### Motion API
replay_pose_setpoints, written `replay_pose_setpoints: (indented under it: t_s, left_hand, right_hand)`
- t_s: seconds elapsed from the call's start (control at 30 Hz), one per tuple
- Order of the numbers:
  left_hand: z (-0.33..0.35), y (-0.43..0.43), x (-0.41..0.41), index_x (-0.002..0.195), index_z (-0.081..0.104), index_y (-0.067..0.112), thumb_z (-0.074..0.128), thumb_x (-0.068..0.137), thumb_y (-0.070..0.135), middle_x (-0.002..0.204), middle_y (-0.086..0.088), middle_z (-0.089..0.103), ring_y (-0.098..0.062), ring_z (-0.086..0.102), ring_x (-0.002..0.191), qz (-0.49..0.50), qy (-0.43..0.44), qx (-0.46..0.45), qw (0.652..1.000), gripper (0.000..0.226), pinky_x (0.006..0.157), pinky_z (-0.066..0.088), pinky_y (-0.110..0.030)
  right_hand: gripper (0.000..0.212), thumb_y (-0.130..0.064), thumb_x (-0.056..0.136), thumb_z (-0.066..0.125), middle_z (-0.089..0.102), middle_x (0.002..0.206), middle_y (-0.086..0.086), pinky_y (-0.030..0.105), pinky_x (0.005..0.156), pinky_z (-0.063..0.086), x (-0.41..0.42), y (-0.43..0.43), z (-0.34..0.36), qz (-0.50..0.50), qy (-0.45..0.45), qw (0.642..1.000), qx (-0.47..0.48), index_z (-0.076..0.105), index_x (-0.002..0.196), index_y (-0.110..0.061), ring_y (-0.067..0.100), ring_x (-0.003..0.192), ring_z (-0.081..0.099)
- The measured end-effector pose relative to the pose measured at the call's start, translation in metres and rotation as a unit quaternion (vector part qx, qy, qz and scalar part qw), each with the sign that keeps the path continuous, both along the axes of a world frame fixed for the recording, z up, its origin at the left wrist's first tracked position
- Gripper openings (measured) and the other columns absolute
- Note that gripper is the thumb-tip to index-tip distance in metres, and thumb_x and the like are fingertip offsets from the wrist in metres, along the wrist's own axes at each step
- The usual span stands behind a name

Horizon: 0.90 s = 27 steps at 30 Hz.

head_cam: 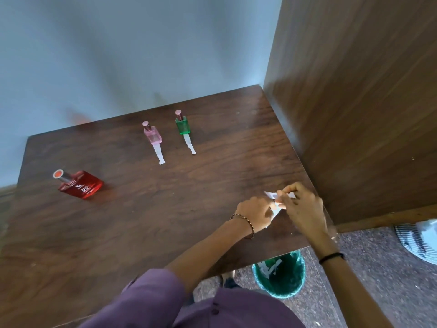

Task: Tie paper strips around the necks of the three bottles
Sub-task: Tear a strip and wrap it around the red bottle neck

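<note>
Three small bottles stand on the dark wooden table [142, 221]. The red bottle [81, 185] is at the left, its neck bare. The pink bottle [152, 134] and the green bottle [182, 124] stand further back, each with a white paper strip lying on the table in front of it, the pink bottle's strip [159, 153] and the green bottle's strip [190, 144]. At the table's right edge my left hand [255, 213] and my right hand [300, 209] both pinch a piece of white paper [275, 204] between them. Most of that paper is hidden by my fingers.
A tall wooden panel [354, 102] rises along the table's right side. A green bin [280, 274] holding paper scraps stands on the floor below the table's front right corner. A striped cloth item [418, 240] lies on the floor at the far right.
</note>
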<state>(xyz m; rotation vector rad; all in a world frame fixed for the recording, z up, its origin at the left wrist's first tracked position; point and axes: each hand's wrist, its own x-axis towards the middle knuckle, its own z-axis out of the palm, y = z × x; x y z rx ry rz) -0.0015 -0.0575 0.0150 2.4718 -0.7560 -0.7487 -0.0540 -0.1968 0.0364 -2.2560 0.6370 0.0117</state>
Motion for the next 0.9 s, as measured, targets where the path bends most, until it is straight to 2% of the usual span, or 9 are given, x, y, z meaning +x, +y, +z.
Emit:
replay_pose_setpoints:
  t_s: [0.03, 0.1, 0.13, 0.2, 0.37, 0.53, 0.63, 0.73, 0.9]
  left_hand:
    - [0.001, 0.006, 0.001, 0.113, 0.070, 0.014, 0.046, 0.094, 0.022, 0.111, -0.011, 0.073, -0.028, 0.071, 0.090, 0.095, 0.067, -0.062, 0.991, 0.031, 0.073, 0.055, -0.035]
    - [0.007, 0.019, 0.005, 0.103, 0.069, 0.008, 0.043, 0.097, 0.022, 0.098, -0.015, 0.076, -0.022, 0.071, 0.065, 0.291, 0.237, -0.198, 0.906, 0.031, 0.059, 0.057, -0.031]
    - [0.008, 0.027, 0.009, 0.099, 0.069, 0.006, 0.044, 0.099, 0.024, 0.092, -0.014, 0.076, -0.020, 0.069, 0.058, 0.360, 0.300, -0.243, 0.849, 0.030, 0.053, 0.056, -0.030]
    - [0.011, 0.044, 0.018, 0.091, 0.068, 0.005, 0.050, 0.100, 0.034, 0.074, -0.005, 0.074, -0.018, 0.068, 0.053, 0.415, 0.347, -0.274, 0.795, 0.036, 0.048, 0.053, -0.026]
    - [0.009, 0.098, 0.034, 0.081, 0.063, 0.012, 0.059, 0.098, 0.014, 0.050, 0.004, 0.066, -0.004, 0.065, 0.044, 0.458, 0.315, -0.277, 0.784, 0.017, 0.045, 0.052, -0.020]
    - [0.000, 0.154, 0.047, 0.083, 0.067, 0.013, 0.063, 0.095, 0.010, 0.075, -0.009, 0.067, -0.012, 0.062, 0.053, 0.539, 0.247, -0.272, 0.758, 0.013, 0.043, 0.052, -0.018]
    - [-0.007, 0.192, 0.051, 0.081, 0.066, 0.015, 0.062, 0.095, 0.008, 0.075, -0.008, 0.066, -0.008, 0.062, 0.049, 0.573, 0.225, -0.286, 0.734, 0.016, 0.043, 0.051, -0.018]
    - [-0.012, 0.227, 0.055, 0.096, 0.064, 0.013, 0.060, 0.095, 0.008, 0.071, -0.005, 0.068, -0.003, 0.063, 0.043, 0.600, 0.218, -0.312, 0.703, 0.006, 0.046, 0.050, -0.020]
    - [-0.020, 0.276, 0.055, 0.108, 0.051, 0.022, 0.059, 0.093, 0.006, 0.074, -0.006, 0.069, -0.011, 0.060, 0.042, 0.635, 0.180, -0.321, 0.679, 0.024, 0.044, 0.046, -0.023]
  right_hand:
    - [0.015, -0.034, 0.093, 0.070, 0.072, 0.082, -0.009, 0.028, 0.078, 0.052, -0.001, 0.007, 0.000, 0.012, -0.008, 1.000, 0.006, 0.066, 0.089, -0.021, 0.013, 0.084, 0.068]
    - [0.012, -0.030, 0.093, 0.071, 0.071, 0.084, -0.012, 0.010, 0.072, 0.047, -0.001, 0.023, -0.001, 0.052, -0.023, 0.998, 0.014, 0.067, 0.090, -0.018, 0.003, 0.082, 0.065]
    - [0.010, -0.027, 0.093, 0.072, 0.072, 0.085, -0.013, 0.007, 0.072, 0.048, 0.001, 0.032, -0.002, 0.070, -0.033, 0.997, 0.021, 0.068, 0.091, -0.018, 0.001, 0.082, 0.065]
    - [0.005, -0.021, 0.091, 0.075, 0.074, 0.087, -0.013, 0.015, 0.079, 0.055, 0.005, 0.049, -0.004, 0.100, -0.051, 0.992, 0.052, 0.071, 0.091, -0.017, -0.002, 0.084, 0.069]
    - [0.005, -0.020, 0.086, 0.080, 0.074, 0.085, -0.017, 0.020, 0.077, 0.058, 0.027, 0.093, -0.007, 0.168, -0.059, 0.980, 0.088, 0.075, 0.089, -0.020, -0.008, 0.083, 0.069]
    - [0.014, -0.029, 0.083, 0.082, 0.074, 0.091, -0.017, 0.019, 0.074, 0.057, 0.055, 0.140, -0.007, 0.240, -0.044, 0.966, 0.090, 0.075, 0.092, -0.023, -0.002, 0.089, 0.068]
    - [0.017, -0.026, 0.081, 0.084, 0.073, 0.094, -0.014, 0.018, 0.075, 0.057, 0.076, 0.175, -0.006, 0.286, -0.042, 0.953, 0.093, 0.074, 0.093, -0.018, 0.000, 0.087, 0.069]
    - [0.016, -0.021, 0.081, 0.083, 0.073, 0.098, -0.010, 0.008, 0.078, 0.050, 0.104, 0.213, -0.005, 0.322, -0.030, 0.943, 0.073, 0.074, 0.094, -0.015, 0.003, 0.085, 0.067]
    - [0.019, -0.004, 0.082, 0.069, 0.075, 0.097, -0.005, 0.034, 0.085, 0.056, 0.149, 0.285, -0.007, 0.407, -0.031, 0.910, 0.073, 0.073, 0.093, -0.018, 0.011, 0.088, 0.069]
